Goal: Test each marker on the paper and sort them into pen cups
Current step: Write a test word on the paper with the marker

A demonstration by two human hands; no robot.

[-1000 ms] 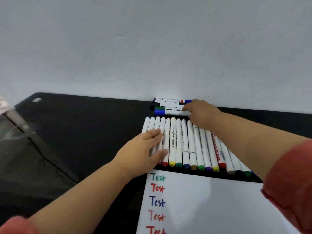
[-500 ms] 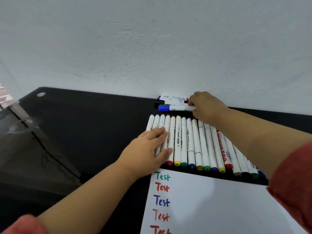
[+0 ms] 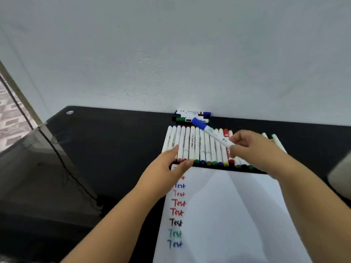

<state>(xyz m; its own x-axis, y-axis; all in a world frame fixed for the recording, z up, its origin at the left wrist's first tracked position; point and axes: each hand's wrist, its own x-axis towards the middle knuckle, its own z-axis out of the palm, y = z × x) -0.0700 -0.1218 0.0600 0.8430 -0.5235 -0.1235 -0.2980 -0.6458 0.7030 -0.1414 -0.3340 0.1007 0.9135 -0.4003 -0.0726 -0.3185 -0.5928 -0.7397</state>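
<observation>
- Two hands work over a black tabletop that runs up against a white wall.
- Right hand pinches a blue-capped marker near its rear end; the marker is lifted, tilted, its cap pointing up and to the left over the row below.
- Left hand holds nothing: its fingers are straight, reaching toward the left end of the row of markers, the thumb near the coloured caps. Whether the fingertips touch the barrels I cannot tell.
- Markers in the row lie side by side, touching, white barrels with coloured caps facing the person, just beyond the top edge of the paper.
- A small stack of markers lies crosswise behind the row, against the wall.
- White paper lies nearest the person; down its left edge runs a column of the handwritten word "Test" in blue, red, black and green.
- Part of the column's top is hidden under the left hand.
- At the right edge a pale blurred object shows; what it is I cannot tell.
</observation>
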